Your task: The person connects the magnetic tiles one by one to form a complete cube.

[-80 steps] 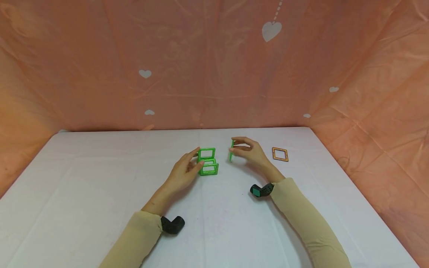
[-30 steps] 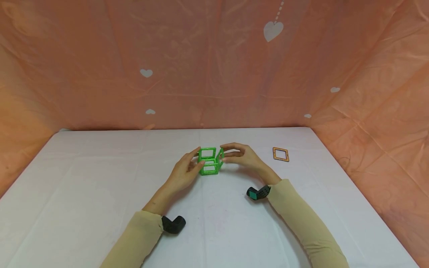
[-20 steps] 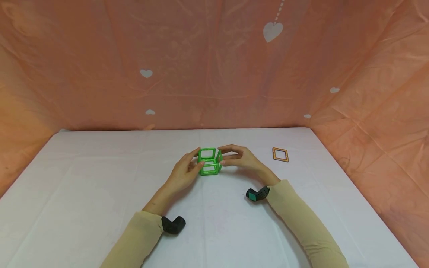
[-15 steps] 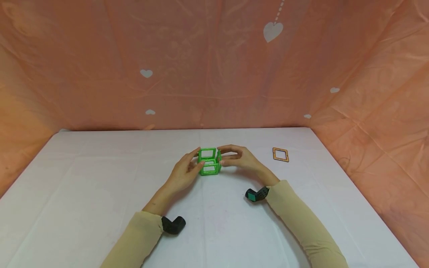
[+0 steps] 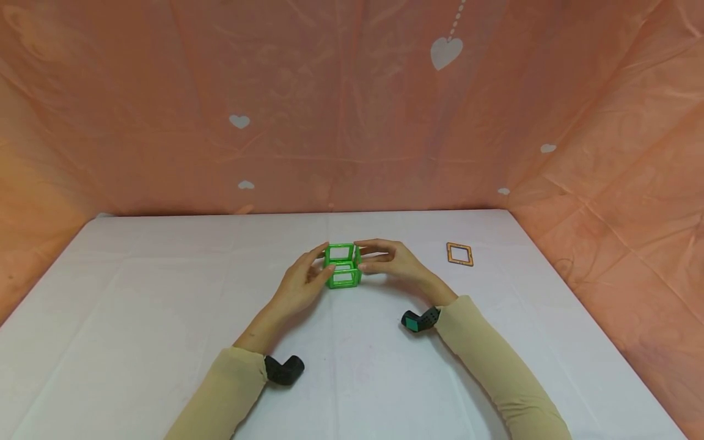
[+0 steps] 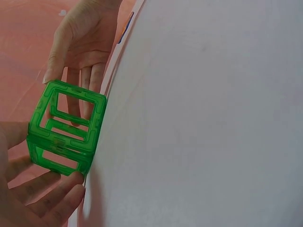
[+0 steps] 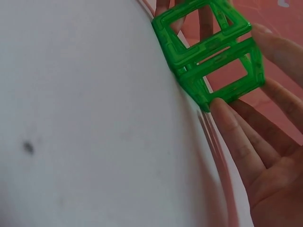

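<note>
Green see-through square magnetic tiles form a small box (image 5: 343, 285) on the white table, its top side open in the head view. My left hand (image 5: 299, 284) holds the box's left side between thumb and fingers. A green tile (image 7: 246, 87) stands at the right side, pinched by my right hand (image 5: 401, 263), thumb at the near edge and fingers at the far one. In the right wrist view a narrow gap runs between the upper edges of this tile and its neighbour. The left wrist view shows both hands on opposite sides of the box.
An orange square tile (image 5: 460, 263) lies flat on the table to the right of my right hand. Black wrist cameras (image 5: 284, 370) sit at both cuffs. An orange-pink curtain (image 5: 341, 122) with pale hearts hangs behind the white tabletop (image 5: 165, 293).
My right hand has brought the green tile leftward, from apart to the box's right side, and turned it more upright there. The left hand keeps its place.
</note>
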